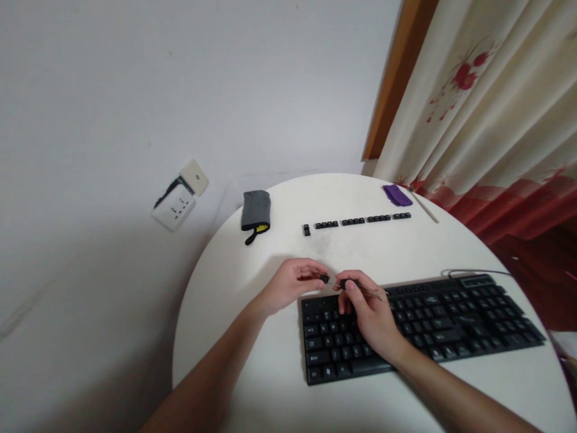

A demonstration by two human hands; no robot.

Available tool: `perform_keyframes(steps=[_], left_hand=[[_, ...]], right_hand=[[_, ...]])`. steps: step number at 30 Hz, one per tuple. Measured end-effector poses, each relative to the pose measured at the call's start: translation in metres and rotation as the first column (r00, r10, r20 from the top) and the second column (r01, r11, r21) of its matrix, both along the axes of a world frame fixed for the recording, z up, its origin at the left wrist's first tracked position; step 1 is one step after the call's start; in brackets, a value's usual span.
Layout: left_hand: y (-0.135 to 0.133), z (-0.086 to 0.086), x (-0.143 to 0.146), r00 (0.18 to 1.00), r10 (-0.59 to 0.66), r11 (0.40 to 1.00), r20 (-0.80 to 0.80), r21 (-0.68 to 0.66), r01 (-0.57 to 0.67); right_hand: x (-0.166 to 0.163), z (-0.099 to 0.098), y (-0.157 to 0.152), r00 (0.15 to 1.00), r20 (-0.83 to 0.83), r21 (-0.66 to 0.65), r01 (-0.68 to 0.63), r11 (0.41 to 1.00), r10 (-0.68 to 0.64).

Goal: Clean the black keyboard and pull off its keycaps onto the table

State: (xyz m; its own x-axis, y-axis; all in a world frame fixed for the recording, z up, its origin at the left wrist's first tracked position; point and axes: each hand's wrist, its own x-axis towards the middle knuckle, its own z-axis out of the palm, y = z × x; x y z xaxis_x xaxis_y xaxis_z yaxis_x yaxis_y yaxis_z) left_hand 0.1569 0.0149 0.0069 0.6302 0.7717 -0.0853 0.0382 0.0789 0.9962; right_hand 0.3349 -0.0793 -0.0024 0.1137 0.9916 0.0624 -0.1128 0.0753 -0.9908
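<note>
A black keyboard (451,328) lies on the round white table (270,385), its cable at the back right. My left hand (293,284) hovers just past the keyboard's top left corner, fingers pinched on a small black keycap (324,278). My right hand (367,313) is over the keyboard's left part, fingers closed on a thin tool (360,287) whose tip meets the keycap. A row of removed black keycaps (356,221) is laid out farther back on the table.
A grey pouch (256,211) with a yellow lining rests at the table's back left. A purple cloth (397,195) and a thin stick (424,207) lie at the back right near the curtain (487,120). A wall socket (177,201) sits on the white wall.
</note>
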Motion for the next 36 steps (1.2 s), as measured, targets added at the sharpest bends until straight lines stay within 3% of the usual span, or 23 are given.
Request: perform_keyframes(steps=[9,15,19,22,29,32,36], left_hand=[[0.000,0.002,-0.002,0.999,-0.036,0.999,-0.001,-0.015,0.036],[-0.001,0.003,-0.002,0.995,-0.033,0.999,0.089,-0.022,0.035],[0.002,0.002,-0.003,0.995,0.069,0.997,0.074,0.041,-0.072],[0.005,-0.003,-0.004,0.985,0.158,0.987,0.065,0.014,-0.159],[0.005,-0.008,-0.002,0.977,0.204,0.978,0.064,-0.048,-0.202],[0.004,-0.006,-0.001,0.976,0.208,0.976,0.060,-0.081,-0.203],[0.001,-0.004,-0.001,0.981,0.173,0.982,0.084,-0.094,-0.165]], right_hand=[[0.000,-0.001,-0.001,0.999,0.033,0.005,0.017,1.000,-0.017],[0.000,0.000,0.000,0.999,-0.002,0.000,0.045,0.999,-0.045],[0.000,0.001,0.001,0.997,-0.031,-0.004,0.067,0.998,-0.067],[0.000,0.001,0.001,0.997,-0.040,-0.014,0.063,0.998,-0.064],[0.001,0.001,0.002,0.996,0.003,-0.025,0.087,0.996,-0.087],[0.002,0.001,0.003,0.986,0.069,0.049,0.146,0.988,-0.149],[0.003,-0.001,0.002,0.984,-0.026,0.185,0.177,0.967,-0.175]])
